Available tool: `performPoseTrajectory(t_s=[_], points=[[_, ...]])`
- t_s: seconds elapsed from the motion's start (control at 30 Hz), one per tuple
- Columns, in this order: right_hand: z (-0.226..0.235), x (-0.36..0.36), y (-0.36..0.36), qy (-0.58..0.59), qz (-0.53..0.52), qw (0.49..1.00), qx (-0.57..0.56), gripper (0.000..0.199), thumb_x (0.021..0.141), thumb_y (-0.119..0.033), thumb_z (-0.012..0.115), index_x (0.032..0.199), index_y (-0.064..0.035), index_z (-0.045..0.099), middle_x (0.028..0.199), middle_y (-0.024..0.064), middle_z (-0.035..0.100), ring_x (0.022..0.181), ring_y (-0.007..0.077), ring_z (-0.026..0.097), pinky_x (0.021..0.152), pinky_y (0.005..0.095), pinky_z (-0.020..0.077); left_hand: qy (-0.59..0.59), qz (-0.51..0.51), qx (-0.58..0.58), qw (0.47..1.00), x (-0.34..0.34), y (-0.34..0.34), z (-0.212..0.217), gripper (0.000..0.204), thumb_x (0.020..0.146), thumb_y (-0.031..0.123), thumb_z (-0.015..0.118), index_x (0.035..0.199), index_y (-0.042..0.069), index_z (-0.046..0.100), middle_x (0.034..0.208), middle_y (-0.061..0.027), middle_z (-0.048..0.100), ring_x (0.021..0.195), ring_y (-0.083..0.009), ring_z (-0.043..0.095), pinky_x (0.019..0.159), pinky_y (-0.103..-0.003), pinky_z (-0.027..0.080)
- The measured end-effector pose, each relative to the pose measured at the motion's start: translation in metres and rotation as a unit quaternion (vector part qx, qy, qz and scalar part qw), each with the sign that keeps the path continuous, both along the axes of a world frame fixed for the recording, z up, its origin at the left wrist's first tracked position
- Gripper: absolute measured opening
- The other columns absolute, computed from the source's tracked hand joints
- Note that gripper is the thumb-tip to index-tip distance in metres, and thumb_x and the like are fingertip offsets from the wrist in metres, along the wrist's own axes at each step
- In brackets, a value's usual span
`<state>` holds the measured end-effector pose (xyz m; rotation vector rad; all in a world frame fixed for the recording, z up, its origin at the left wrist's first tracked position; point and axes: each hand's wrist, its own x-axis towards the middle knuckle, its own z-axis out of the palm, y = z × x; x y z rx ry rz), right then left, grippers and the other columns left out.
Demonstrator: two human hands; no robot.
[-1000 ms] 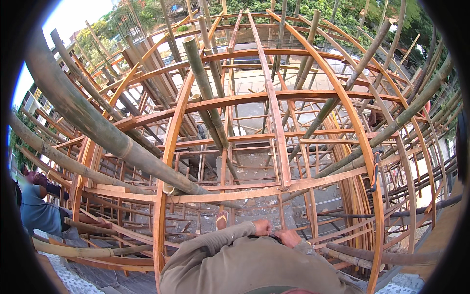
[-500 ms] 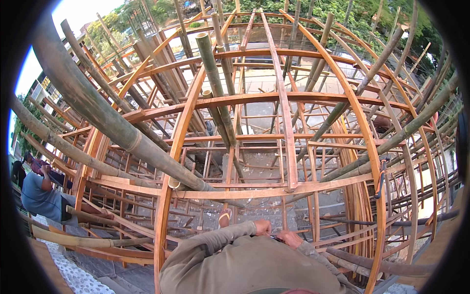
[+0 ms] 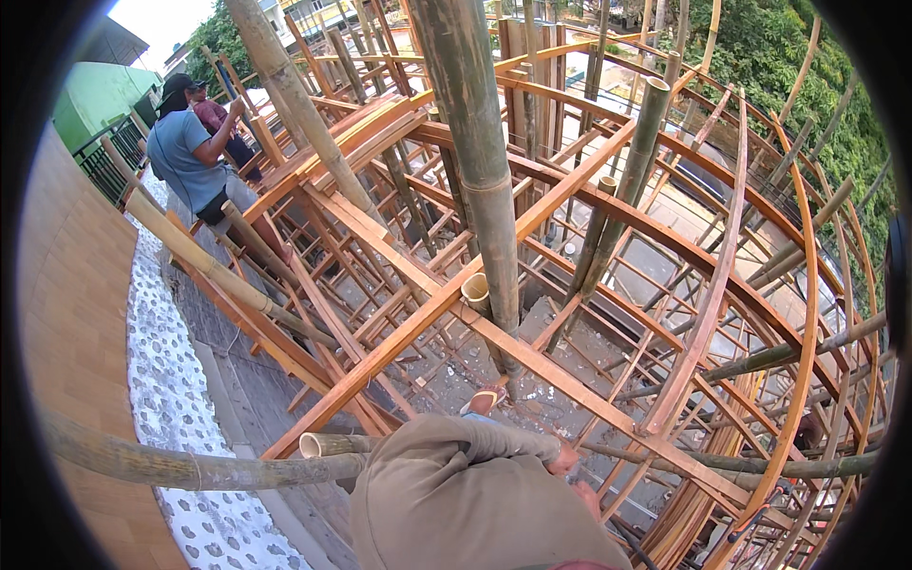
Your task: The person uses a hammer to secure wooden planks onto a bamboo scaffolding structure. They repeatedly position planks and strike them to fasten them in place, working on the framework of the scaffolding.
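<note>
Both hands are close together in front of my body, at the lower middle of the view, below a long wooden beam (image 3: 560, 363). My left hand (image 3: 562, 460) comes out of a grey-brown sleeve with its fingers curled closed. Just below it, my right hand (image 3: 587, 496) is partly hidden behind my torso, and its fingers look bent inward. A small thing seems to be between the hands, too hidden to name. Beyond my left forearm, a sandalled foot (image 3: 483, 401) shows over the rubble-strewn ground.
A lattice of curved wooden strips surrounds me, with a thick upright bamboo pole (image 3: 480, 161) ahead. A cut bamboo end (image 3: 328, 444) juts out beside my left arm. A tool with an orange-and-black handle (image 3: 749, 522) rests on the frame at right. Another person (image 3: 185, 152) stands far left.
My view has swung to the left, so the other person and the patterned white strip show more fully. My hands stay together before my body, the right one now more hidden.
</note>
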<state>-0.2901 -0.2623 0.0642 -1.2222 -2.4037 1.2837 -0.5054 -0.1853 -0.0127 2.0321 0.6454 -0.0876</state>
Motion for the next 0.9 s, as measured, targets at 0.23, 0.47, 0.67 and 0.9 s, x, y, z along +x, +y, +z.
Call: performPoseTrajectory(t_s=[0.23,0.47,0.67,0.9], points=[[-0.014,0.001,0.010,0.004,0.025,1.000,-0.010,0.025,0.084,-0.021,0.068,0.104,-0.0067,0.073,0.091,0.0185,0.063,0.089,0.0407,0.065,0.073,0.0477,0.0502,0.052,-0.009,0.004,0.999,0.001,0.003,0.014,0.019,0.074,0.021,0.073,0.083,0.004,0.075,0.083,-0.0196,0.072,0.080,-0.0361,0.071,0.071,-0.050,0.054],[0.011,-0.016,0.010,0.000,0.027,0.998,0.051,0.028,0.087,-0.025,0.065,0.107,-0.0062,0.071,0.094,0.0185,0.065,0.090,0.0419,0.066,0.074,0.0483,0.0519,0.076,0.008,0.026,0.997,0.005,0.003,0.009,0.027,0.074,0.024,0.075,0.089,0.002,0.074,0.092,-0.0231,0.073,0.091,-0.0397,0.072,0.076,-0.049,0.056],[0.023,-0.023,0.007,0.041,-0.007,0.998,0.043,0.028,0.087,-0.026,0.065,0.105,-0.0055,0.070,0.092,0.0176,0.064,0.088,0.0407,0.065,0.072,0.0469,0.0506,0.030,-0.065,-0.003,0.997,0.004,0.013,-0.004,0.017,0.072,0.022,0.074,0.081,0.007,0.076,0.081,-0.0173,0.073,0.080,-0.0351,0.072,0.068,-0.047,0.055],[0.001,-0.012,0.002,0.058,-0.022,0.997,0.038,0.027,0.087,-0.028,0.065,0.101,-0.0052,0.069,0.087,0.0168,0.061,0.084,0.0389,0.063,0.068,0.0455,0.0486,0.050,-0.094,0.069,0.992,0.010,0.012,0.008,0.021,0.071,0.025,0.075,0.080,0.006,0.076,0.079,-0.0174,0.073,0.078,-0.0338,0.072,0.067,-0.049,0.053]])
